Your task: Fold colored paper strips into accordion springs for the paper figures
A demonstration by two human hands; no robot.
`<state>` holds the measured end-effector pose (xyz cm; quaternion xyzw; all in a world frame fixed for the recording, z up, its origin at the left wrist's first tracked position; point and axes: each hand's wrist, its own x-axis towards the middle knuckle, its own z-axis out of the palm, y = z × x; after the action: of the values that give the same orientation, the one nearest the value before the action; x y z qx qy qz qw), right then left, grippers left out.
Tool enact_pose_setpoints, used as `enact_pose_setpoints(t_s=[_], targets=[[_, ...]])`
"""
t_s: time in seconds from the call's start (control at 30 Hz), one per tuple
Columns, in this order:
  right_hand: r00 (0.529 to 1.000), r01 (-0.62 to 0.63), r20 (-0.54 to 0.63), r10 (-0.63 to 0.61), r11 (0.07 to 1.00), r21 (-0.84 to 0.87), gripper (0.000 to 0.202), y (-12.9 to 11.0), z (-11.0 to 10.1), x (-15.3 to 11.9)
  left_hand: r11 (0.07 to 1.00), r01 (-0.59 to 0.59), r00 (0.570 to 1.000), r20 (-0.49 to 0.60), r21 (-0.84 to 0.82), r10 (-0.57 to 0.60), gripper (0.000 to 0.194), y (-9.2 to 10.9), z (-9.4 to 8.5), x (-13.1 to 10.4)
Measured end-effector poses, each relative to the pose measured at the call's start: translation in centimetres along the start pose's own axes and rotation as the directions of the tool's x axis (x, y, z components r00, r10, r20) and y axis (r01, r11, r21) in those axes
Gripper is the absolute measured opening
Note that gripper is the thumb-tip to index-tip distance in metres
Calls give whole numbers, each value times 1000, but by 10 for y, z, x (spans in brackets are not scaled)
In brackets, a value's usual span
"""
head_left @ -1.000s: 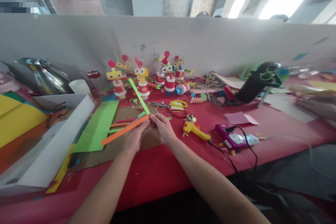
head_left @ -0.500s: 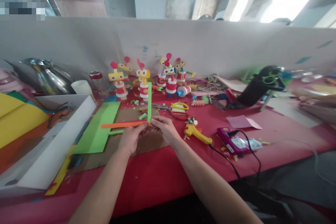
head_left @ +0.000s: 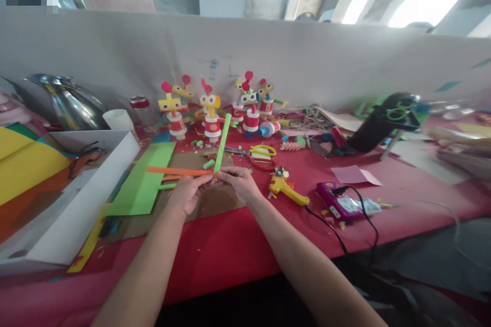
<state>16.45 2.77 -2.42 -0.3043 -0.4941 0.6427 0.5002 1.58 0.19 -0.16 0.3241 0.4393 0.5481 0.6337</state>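
Note:
My left hand [head_left: 188, 191] pinches an orange paper strip [head_left: 174, 170] near its right end; the strip points left. Close beside it, my right hand [head_left: 240, 182] grips the lower end of a green paper strip [head_left: 223, 143], which slants up and away. The two strips meet between my fingertips, where the joint is mostly covered. Under my hands lies a brown cardboard sheet [head_left: 215, 203]. Small coiled paper springs [head_left: 209, 163] rest just beyond my fingers, and a sheet of green paper [head_left: 141, 184] lies to the left.
A yellow glue gun [head_left: 287, 191], scissors [head_left: 263, 150] and a purple power strip [head_left: 339, 204] are at right. Several paper-cup figures [head_left: 177, 123] stand along the back. At left are a white box [head_left: 82, 204] and a steel jug [head_left: 74, 104]. A black holder [head_left: 370, 125] leans at back right.
The green strip has tipped from nearly upright to slanting right. The orange strip now slopes slightly down toward my fingers. Both hands stay together at the joint.

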Motion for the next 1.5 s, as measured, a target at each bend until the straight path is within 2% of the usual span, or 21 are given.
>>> enact_pose_setpoints(t_s=[0.2,0.3,0.5,0.67,0.83,0.93,1.07,1.2,1.27,1.33,1.4,1.5], targets=[[999,30,-31,-30,1000,-5,25,2,2,1,999,3,1000,-18,-36,-3,12,0,0,1],[998,52,-31,-53,999,-11,24,3,2,2,999,5,998,-62,-49,-8,9,0,3,1],[999,27,31,-28,999,24,21,7,-1,4,998,5,990,-141,-56,-13,18,-1,7,1],[1000,0,9,0,999,46,22,6,-1,3,998,11,994,-106,-59,-18,24,-6,10,-1],[998,20,-65,-21,1000,-6,20,4,2,2,998,-42,987,-155,-44,35,22,-13,10,1],[996,30,-82,-31,999,-10,18,2,3,1,998,-34,988,-155,-60,24,23,-16,8,4],[996,60,-69,-63,997,-43,17,2,2,2,997,8,987,-158,-78,-20,23,-16,8,5],[993,113,-40,-114,993,-24,21,2,2,3,996,-31,988,-152,-88,17,24,-13,13,2],[995,98,-18,-97,995,12,26,1,0,2,996,-42,989,-145,-75,31,24,-12,14,1],[999,28,-17,-28,999,31,22,-1,-2,2,997,-40,988,-154,-69,29,24,-11,14,1],[999,-38,-32,37,999,-27,18,-3,-5,2,997,-33,984,-174,-66,21,23,-11,13,2],[998,-52,17,58,970,-236,34,-5,-9,2,998,-19,985,-173,-63,8,23,-11,12,2]])
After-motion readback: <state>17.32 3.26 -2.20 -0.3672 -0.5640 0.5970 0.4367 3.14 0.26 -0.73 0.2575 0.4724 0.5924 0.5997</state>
